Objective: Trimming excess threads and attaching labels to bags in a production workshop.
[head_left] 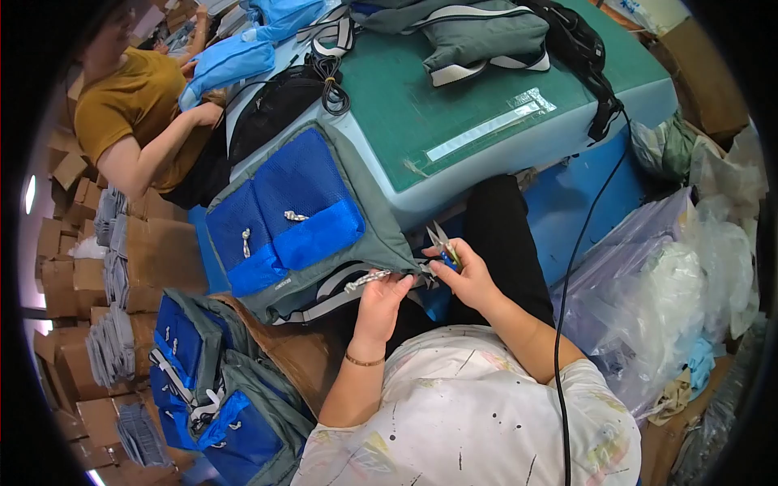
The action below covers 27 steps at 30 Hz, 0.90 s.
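A grey-green bag [284, 212] with blue mesh pockets lies slanted, partly on the table and partly over my lap. My left hand [379, 309] is closed on the bag's near right corner, beside a black-and-white speckled cord [362, 281]. Close by, my right hand [472, 279] grips a small pair of scissors [442, 245], blades pointing up and away from me. The right fingertips are at dark webbing on that same corner; whether they pinch it too is unclear.
Ahead is a table with a green mat [389, 121], carrying more grey bags [486, 40] and a black bag [577, 49]. Finished-looking blue-grey bags [235, 405] are piled at lower left. A black cable [572, 283] hangs on the right, near plastic-wrapped goods [648, 300]. A co-worker [138, 105] handles light-blue fabric.
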{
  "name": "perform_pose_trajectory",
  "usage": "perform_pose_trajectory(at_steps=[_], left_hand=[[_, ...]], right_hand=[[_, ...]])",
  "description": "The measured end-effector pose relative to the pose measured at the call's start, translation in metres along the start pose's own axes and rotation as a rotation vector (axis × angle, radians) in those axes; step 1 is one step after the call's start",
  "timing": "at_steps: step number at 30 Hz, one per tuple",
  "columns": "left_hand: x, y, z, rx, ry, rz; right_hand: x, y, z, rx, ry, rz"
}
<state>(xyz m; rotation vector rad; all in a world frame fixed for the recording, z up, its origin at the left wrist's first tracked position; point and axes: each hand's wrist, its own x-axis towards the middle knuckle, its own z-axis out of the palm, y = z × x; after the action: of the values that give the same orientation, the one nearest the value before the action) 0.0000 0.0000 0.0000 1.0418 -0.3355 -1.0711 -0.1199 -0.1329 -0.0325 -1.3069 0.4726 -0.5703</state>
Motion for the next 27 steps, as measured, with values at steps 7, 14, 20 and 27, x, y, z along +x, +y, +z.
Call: perform_pose_trajectory(at_steps=[7,14,20,27], left_hand=[[-0.009,0.032,0.0,0.718,0.154,-0.01],[0.016,0.087,0.039,1.242,0.397,0.88],[0.059,0.088,0.023,1.577,0.53,0.854],[0.065,0.093,-0.003,1.472,0.44,0.855]], right_hand=[[0.027,-0.011,0.016,-0.148,0.055,-0.049],[0.051,0.004,0.039,-0.151,0.12,-0.118],[0.052,-0.004,0.047,-0.151,0.14,-0.115],[0.06,-0.005,0.038,-0.175,0.128,-0.14]])
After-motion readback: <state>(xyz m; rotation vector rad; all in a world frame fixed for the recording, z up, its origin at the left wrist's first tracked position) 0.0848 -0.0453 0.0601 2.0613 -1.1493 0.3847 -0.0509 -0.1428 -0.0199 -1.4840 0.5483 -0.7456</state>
